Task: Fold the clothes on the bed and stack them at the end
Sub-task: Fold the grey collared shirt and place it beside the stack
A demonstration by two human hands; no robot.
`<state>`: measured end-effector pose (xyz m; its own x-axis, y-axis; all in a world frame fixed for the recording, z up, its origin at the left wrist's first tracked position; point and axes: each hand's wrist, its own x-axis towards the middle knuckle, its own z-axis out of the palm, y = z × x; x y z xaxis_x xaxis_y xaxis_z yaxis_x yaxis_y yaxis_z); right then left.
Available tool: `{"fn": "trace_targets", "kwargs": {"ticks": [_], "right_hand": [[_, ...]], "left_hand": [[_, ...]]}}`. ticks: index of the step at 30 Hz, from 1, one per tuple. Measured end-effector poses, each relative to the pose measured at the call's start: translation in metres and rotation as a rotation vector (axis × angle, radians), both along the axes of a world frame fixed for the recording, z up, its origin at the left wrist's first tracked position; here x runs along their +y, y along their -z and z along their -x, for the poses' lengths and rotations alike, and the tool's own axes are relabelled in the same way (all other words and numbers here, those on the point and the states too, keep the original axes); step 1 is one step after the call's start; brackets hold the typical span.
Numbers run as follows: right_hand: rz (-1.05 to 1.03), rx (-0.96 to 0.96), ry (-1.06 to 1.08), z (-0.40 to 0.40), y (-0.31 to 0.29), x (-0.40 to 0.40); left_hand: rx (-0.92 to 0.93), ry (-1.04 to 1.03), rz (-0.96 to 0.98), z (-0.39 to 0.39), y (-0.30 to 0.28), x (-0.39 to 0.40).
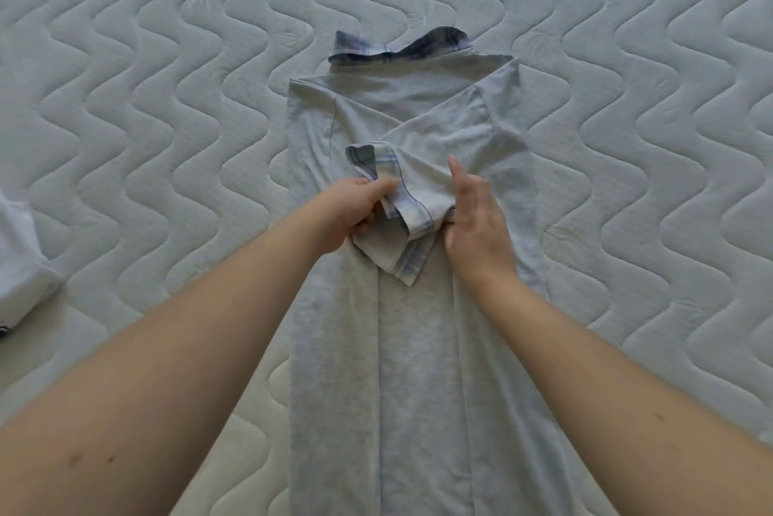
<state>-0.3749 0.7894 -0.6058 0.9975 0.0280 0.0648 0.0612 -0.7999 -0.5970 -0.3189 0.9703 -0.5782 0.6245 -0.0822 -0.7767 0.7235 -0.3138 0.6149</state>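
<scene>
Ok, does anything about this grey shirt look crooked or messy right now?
Yes. On the grey shirt, the two plaid-trimmed sleeve cuffs are bunched and crossing at its middle instead of lying flat. The left hand pinches one cuff; the right hand rests beside it. The collar sits rumpled.

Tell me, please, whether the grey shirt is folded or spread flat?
Partly folded: the grey plaid-trimmed cotton shirt has both sides and sleeves turned inward, its length unfolded.
</scene>
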Motion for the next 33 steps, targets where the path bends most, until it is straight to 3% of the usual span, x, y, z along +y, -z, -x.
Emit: {"fn": "trace_targets", "kwargs": {"ticks": [5, 11, 15, 18, 23, 30, 33], "right_hand": [[0.153, 0.042, -0.051, 0.008, 0.004, -0.015], [0.237, -0.042, -0.019, 0.007, 0.01, -0.011], [0.279, -0.213, -0.146, 0.01, 0.012, -0.016], [0.3, -0.284, -0.273, 0.018, 0.017, -0.026], [0.347, -0.226, -0.387, 0.036, 0.02, -0.026], [0.294, -0.188, -0.402, 0.036, 0.015, -0.002], [0.372, 0.033, -0.46, 0.049, 0.011, 0.003]], "left_hand": [[-0.106, 0.026, 0.224, 0.009, 0.002, -0.008], [0.081, -0.267, 0.211, 0.015, -0.001, -0.015], [0.039, -0.046, -0.01, 0.015, -0.002, -0.008], [-0.078, -0.245, -0.159, -0.002, 0.003, -0.002], [-0.096, -0.351, -0.195, -0.041, 0.003, 0.0], [-0.488, -0.15, -0.33, -0.068, 0.011, 0.007], [-0.542, -0.03, -0.454, -0.057, 0.012, 0.012]]}}
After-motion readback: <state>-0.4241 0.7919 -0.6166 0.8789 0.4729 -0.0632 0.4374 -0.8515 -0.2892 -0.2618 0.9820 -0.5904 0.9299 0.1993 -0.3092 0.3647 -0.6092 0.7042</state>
